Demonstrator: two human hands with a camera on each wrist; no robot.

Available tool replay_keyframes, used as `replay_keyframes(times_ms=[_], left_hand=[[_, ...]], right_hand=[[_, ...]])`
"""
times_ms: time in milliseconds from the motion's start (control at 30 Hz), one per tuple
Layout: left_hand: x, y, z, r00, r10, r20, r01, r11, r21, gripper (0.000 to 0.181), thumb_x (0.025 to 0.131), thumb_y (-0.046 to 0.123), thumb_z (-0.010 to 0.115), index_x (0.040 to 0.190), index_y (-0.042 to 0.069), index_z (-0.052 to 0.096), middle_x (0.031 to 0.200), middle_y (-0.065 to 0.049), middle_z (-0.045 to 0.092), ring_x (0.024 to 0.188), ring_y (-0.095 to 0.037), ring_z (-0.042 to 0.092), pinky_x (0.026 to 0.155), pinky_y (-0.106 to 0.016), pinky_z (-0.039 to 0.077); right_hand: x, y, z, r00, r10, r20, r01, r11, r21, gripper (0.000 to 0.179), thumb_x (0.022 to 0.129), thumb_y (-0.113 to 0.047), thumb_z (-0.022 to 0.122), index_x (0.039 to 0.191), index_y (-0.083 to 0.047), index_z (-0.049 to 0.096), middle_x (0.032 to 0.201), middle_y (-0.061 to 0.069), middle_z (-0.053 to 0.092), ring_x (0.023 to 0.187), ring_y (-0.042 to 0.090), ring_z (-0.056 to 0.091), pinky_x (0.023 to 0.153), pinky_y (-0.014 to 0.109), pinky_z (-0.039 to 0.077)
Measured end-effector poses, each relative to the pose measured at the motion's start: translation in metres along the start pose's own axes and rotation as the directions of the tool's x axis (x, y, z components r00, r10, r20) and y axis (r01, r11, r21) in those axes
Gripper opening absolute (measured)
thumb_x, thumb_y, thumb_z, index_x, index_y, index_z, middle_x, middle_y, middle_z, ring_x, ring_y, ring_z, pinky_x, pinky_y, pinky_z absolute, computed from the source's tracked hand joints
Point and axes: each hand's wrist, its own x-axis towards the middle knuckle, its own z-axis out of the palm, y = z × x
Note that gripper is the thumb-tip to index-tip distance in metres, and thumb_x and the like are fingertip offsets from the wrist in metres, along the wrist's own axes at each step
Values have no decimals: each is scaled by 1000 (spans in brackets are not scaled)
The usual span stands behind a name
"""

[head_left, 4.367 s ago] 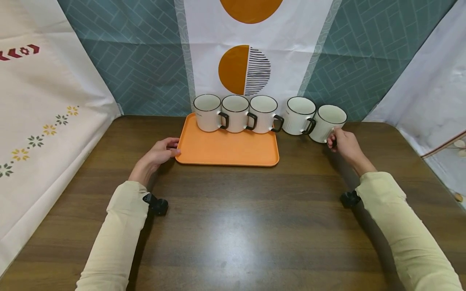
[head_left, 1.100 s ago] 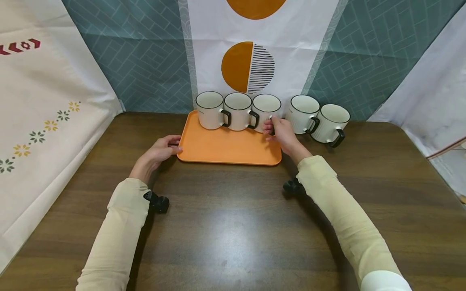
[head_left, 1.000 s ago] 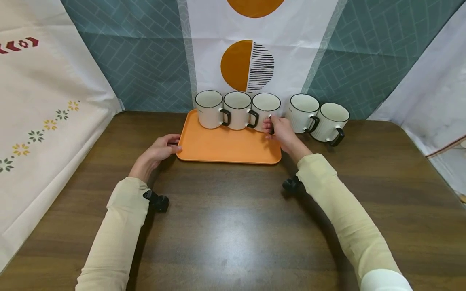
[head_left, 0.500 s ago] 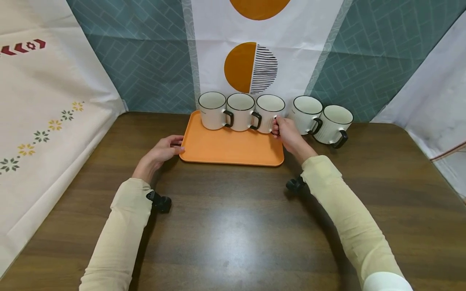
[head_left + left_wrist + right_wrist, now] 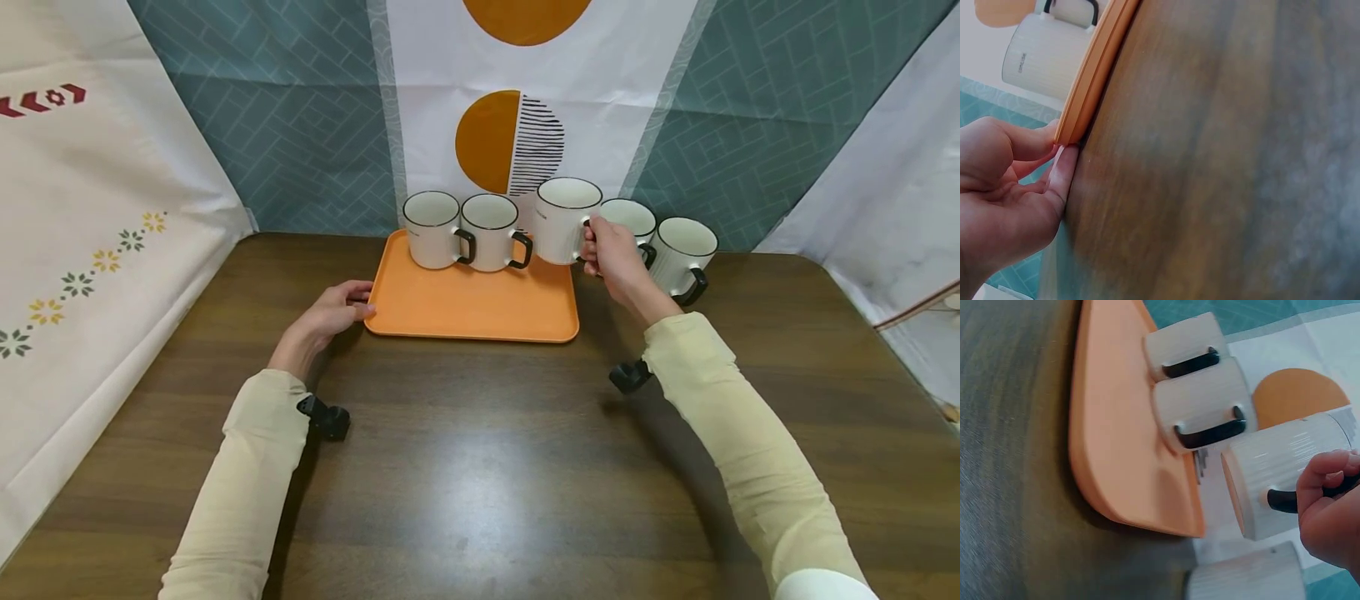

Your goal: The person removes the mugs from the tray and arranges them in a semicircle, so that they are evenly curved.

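My right hand (image 5: 618, 258) grips the black handle of a white ribbed mug (image 5: 564, 225) and holds it raised above the right end of the orange tray (image 5: 472, 308). In the right wrist view, that mug (image 5: 1279, 475) hangs apart from the tray, fingers curled round its handle. Two more white mugs, one at the left (image 5: 429, 237) and one beside it (image 5: 487, 242), stand upright along the tray's back edge. My left hand (image 5: 324, 321) pinches the tray's left edge; in the left wrist view, thumb and fingers meet at the tray's corner (image 5: 1082, 100).
Right of the tray, two white mugs stand on the wooden table (image 5: 465, 450): one partly behind my right hand (image 5: 628, 217), another further right (image 5: 678, 258). A patterned cloth (image 5: 300, 125) hangs directly behind, with pale cloths at both sides.
My right hand went from the rightmost mug to the third mug on the tray, took its handle and lifted it up. My left hand stays at the tray's edge.
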Motion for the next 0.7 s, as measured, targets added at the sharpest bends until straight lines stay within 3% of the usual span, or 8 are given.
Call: replay_keyframes(times_ms=[300, 700], left_hand=[[0, -3, 0, 1000, -18, 1, 18, 1000, -8, 57, 98, 2, 50, 148, -6, 24, 139, -27, 34, 125, -38, 39, 107, -44, 31], [2, -3, 0, 1000, -5, 6, 5, 1000, -17, 58, 98, 1, 49, 149, -8, 22, 141, -28, 32, 125, -37, 38, 107, -44, 31]], right_hand=[[-10, -25, -18, 997, -76, -17, 78, 991, 112, 35, 105, -24, 35, 76, -5, 38, 60, -3, 30, 52, 8, 26, 41, 19, 26], [-33, -58, -58, 988, -142, -53, 148, 978, 146, 37, 105, -26, 35, 75, -5, 39, 60, -2, 31, 51, 10, 28, 40, 20, 27]])
